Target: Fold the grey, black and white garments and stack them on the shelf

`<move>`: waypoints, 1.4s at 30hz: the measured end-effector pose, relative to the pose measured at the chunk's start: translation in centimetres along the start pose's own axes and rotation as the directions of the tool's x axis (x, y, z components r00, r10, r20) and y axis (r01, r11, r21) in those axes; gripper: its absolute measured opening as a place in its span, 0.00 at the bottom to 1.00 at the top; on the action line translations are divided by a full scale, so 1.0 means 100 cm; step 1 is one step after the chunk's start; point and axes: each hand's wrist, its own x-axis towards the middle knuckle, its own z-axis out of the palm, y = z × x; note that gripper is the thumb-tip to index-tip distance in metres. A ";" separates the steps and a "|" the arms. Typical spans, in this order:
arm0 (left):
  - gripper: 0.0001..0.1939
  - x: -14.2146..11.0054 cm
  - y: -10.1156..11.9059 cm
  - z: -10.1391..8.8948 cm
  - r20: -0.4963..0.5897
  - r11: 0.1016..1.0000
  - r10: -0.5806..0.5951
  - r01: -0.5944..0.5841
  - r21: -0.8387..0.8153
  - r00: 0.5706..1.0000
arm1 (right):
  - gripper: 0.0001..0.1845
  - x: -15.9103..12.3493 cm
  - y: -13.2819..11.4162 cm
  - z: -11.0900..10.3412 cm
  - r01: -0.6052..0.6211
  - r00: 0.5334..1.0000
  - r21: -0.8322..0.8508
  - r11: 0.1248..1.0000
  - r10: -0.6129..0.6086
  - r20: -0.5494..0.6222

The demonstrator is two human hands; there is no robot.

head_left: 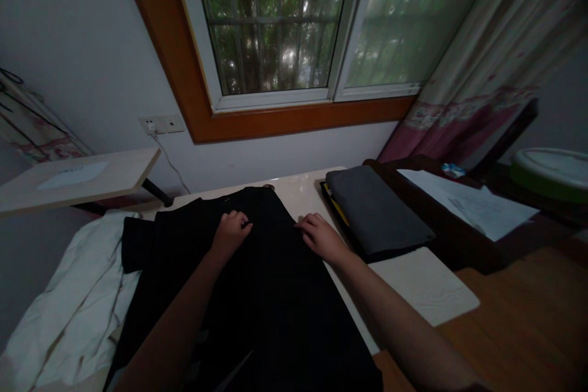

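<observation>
here's one black cloth garment [275, 294] spread mid-scene on one glossy cream table [305, 193], its right edge slanting near-right, a bare strip running between it and one grey-topped folded cloth stack [376, 208]. one crumpled white cloth [82, 300] crowds the left. two hands, apart: left hand [231, 234] curled over the fabric, right hand [322, 237] at that right edge; pinching or resting, i cannot tell.

window [275, 43] | pink-hemmed curtain [487, 67] | wall socket [173, 124] | papers [478, 205] | green tub [542, 179], perhaps

Dim pale wall [92, 43], wood-framed window [275, 43], patterned curtain [463, 86], brown floor [528, 318]
</observation>
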 end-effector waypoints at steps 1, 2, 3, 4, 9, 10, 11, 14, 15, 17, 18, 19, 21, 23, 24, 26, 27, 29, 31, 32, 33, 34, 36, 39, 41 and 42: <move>0.03 0.001 -0.001 0.001 0.006 1.000 -0.011 0.011 -0.020 1.000 | 0.19 0.000 0.000 0.000 -0.002 1.000 0.001 1.000 0.002 -0.001; 0.03 0.002 -0.002 0.002 0.009 0.999 -0.022 0.022 -0.036 1.000 | 0.19 0.000 0.000 0.000 -0.004 1.000 0.002 1.000 0.004 -0.001; 0.03 0.002 -0.003 0.002 0.009 0.998 -0.034 0.034 -0.049 0.999 | 0.19 0.000 0.000 -0.001 -0.005 1.000 0.003 1.000 0.005 0.000; 0.03 0.002 -0.004 0.003 0.008 0.997 -0.050 0.050 -0.065 0.999 | 0.19 0.000 0.000 -0.001 -0.006 1.000 0.002 1.000 0.006 0.002; 0.12 -0.002 -0.012 0.002 -0.013 0.988 -0.094 0.092 -0.121 0.995 | 0.20 0.000 0.000 -0.002 0.001 1.000 -0.006 1.000 -0.001 0.011; 0.13 -0.003 -0.013 0.003 -0.019 0.989 -0.089 0.086 -0.123 0.996 | 0.20 0.000 -0.001 -0.002 0.002 1.000 -0.005 1.000 -0.002 0.012; 0.14 -0.004 -0.015 0.004 -0.027 0.990 -0.080 0.076 -0.123 0.996 | 0.19 0.000 -0.001 -0.003 0.005 1.000 -0.003 1.000 -0.005 0.015; 0.14 -0.006 -0.018 0.009 -0.066 0.994 -0.045 0.038 -0.103 0.997 | 0.19 -0.001 -0.002 -0.004 0.030 0.999 0.005 1.000 -0.030 0.027; 0.13 -0.006 -0.019 0.010 -0.082 0.995 -0.033 0.025 -0.092 0.996 | 0.18 -0.001 -0.003 -0.004 0.041 0.999 0.006 0.999 -0.041 0.032; 0.13 -0.007 -0.019 0.011 -0.114 0.998 -0.009 0.002 -0.069 0.993 | 0.17 -0.002 -0.004 -0.005 0.066 0.997 0.009 0.998 -0.066 0.043; 0.12 -0.008 -0.019 0.011 -0.129 0.998 -0.001 -0.006 -0.059 0.992 | 0.16 -0.003 -0.004 -0.005 0.075 0.996 0.009 0.997 -0.076 0.046; 0.13 -0.009 -0.019 0.010 -0.142 0.999 0.004 -0.011 -0.052 0.990 | 0.16 -0.003 -0.005 -0.006 0.083 0.995 0.010 0.997 -0.083 0.047; 0.13 -0.011 -0.016 0.007 -0.177 0.999 0.027 -0.031 -0.021 0.984 | 0.14 -0.001 -0.007 -0.007 0.089 0.995 0.007 0.996 -0.090 0.043; 0.15 -0.014 -0.012 0.004 -0.210 0.995 0.093 -0.086 0.041 0.973 | 0.14 0.003 -0.012 -0.009 0.084 0.996 -0.005 0.996 -0.084 0.026; 0.15 -0.016 -0.009 0.003 -0.212 0.988 0.143 -0.128 0.081 0.967 | 0.15 0.006 -0.016 -0.009 0.077 0.997 -0.010 0.997 -0.077 0.014; 0.18 -0.021 -0.003 0.001 -0.162 0.961 0.254 -0.230 0.154 0.954 | 0.16 0.016 -0.025 -0.007 0.058 0.998 -0.012 0.998 -0.058 -0.007; 0.19 -0.023 -0.001 0.001 -0.112 0.944 0.300 -0.278 0.177 0.947 | 0.17 0.023 -0.031 -0.005 0.048 0.999 -0.011 0.999 -0.048 -0.013; 0.22 -0.028 0.004 0.002 -0.009 0.916 0.349 -0.339 0.213 0.937 | 0.19 0.038 -0.043 0.005 0.032 0.999 -0.015 0.999 -0.032 -0.010; 0.25 -0.031 0.007 0.004 0.063 0.907 0.340 -0.345 0.242 0.938 | 0.23 0.056 -0.052 0.020 0.021 1.000 -0.038 0.999 -0.020 0.009; 0.26 -0.032 0.007 0.005 0.083 0.907 0.323 -0.333 0.256 0.943 | 0.25 0.065 -0.055 0.029 0.016 1.000 -0.052 0.998 -0.015 0.022; 0.26 -0.032 0.007 0.006 0.097 0.908 0.306 -0.321 0.270 0.947 | 0.27 0.074 -0.056 0.039 0.013 0.999 -0.066 0.998 -0.010 0.044; 0.27 -0.032 0.007 0.007 0.108 0.908 0.292 -0.311 0.282 0.950 | 0.28 0.083 -0.057 0.048 0.004 0.998 -0.078 0.997 0.001 0.066; 0.28 -0.032 0.004 0.009 0.116 0.907 0.270 -0.293 0.303 0.956 | 0.29 0.100 -0.054 0.064 -0.045 0.993 -0.100 0.994 0.055 0.102; 0.28 -0.029 -0.002 0.009 0.105 0.909 0.244 -0.265 0.321 0.964 | 0.32 0.118 -0.046 0.080 -0.125 0.985 -0.124 0.984 0.138 0.103; 0.28 -0.028 -0.008 0.007 0.095 0.914 0.223 -0.242 0.325 0.970 | 0.33 0.124 -0.041 0.085 -0.153 0.983 -0.132 0.979 0.164 0.081; 0.28 -0.027 -0.011 0.005 0.091 0.917 0.211 -0.229 0.326 0.973 | 0.33 0.126 -0.039 0.085 -0.158 0.983 -0.134 0.978 0.169 0.072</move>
